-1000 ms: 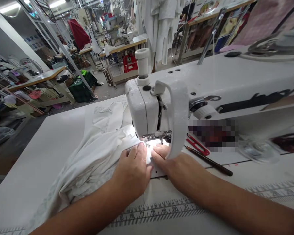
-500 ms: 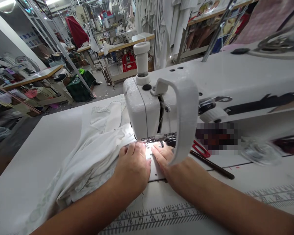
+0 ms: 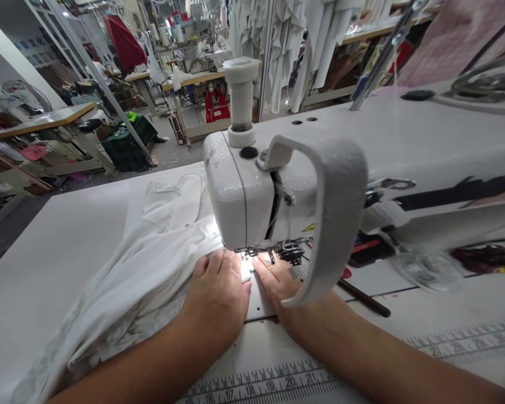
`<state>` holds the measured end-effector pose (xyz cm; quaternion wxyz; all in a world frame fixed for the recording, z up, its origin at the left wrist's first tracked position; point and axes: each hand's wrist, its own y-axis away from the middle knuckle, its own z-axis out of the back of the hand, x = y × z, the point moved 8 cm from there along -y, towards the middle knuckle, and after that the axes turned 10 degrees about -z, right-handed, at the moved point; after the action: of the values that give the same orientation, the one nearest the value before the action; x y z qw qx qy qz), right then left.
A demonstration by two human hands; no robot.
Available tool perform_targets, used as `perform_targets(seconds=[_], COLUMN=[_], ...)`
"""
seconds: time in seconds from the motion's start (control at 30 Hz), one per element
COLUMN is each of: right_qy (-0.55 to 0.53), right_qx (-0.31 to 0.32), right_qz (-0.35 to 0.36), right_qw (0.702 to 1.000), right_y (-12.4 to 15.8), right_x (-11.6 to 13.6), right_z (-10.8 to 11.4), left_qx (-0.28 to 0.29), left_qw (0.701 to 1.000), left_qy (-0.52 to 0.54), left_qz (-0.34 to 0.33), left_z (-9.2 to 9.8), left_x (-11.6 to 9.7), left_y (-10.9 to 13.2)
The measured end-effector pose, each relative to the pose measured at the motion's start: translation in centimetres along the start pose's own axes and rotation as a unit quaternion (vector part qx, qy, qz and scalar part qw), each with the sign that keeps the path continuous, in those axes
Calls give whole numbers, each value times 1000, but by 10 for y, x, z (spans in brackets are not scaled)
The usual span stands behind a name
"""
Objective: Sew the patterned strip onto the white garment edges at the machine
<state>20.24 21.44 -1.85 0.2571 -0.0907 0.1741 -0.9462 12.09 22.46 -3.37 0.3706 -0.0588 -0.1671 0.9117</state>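
White fabric [image 3: 151, 275], bunched and folded, lies left of the sewing machine [image 3: 231, 196] and runs up to its needle area. My left hand [image 3: 216, 294] has its fingers curled down on the fabric's edge beside the lit presser foot [image 3: 252, 252], with the thumb tucked toward the needle plate [image 3: 258, 306]. Just right of the foot, my right hand [image 3: 280, 280] lies low with its fingers stretched over the plate, the fingertips close to the cloth edge. Part of this hand is behind the white curved guard [image 3: 340, 219]. Whatever lies beneath the fingers is hidden.
A printed ruler scale [image 3: 273, 384] runs along the table's front edge. Right of the machine head lie a dark rod [image 3: 366, 297] and a clear plastic piece [image 3: 425, 269]. A metal post [image 3: 387, 53] rises behind. Other workstations and hanging white cloth [image 3: 252, 45] fill the background.
The camera view has shifted slightly, so the guard looks bigger and the hands sit a bit lower and farther left. Both hands keep their places by the presser foot.
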Motion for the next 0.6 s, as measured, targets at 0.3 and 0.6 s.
perform_targets(seconds=[0.3,0.6], right_qy=[-24,-40], right_qx=[-3,36], right_qz=[-17,-61], right_qw=[1000,997], right_y=[-1,-5], right_x=[-4,-21], right_z=[4,-5], left_qx=[16,-1], left_qw=[999,994], left_qy=[-21,-18], left_qz=[-22,-104], left_z=[0,6], left_x=[1,3], left_y=[-2,-3])
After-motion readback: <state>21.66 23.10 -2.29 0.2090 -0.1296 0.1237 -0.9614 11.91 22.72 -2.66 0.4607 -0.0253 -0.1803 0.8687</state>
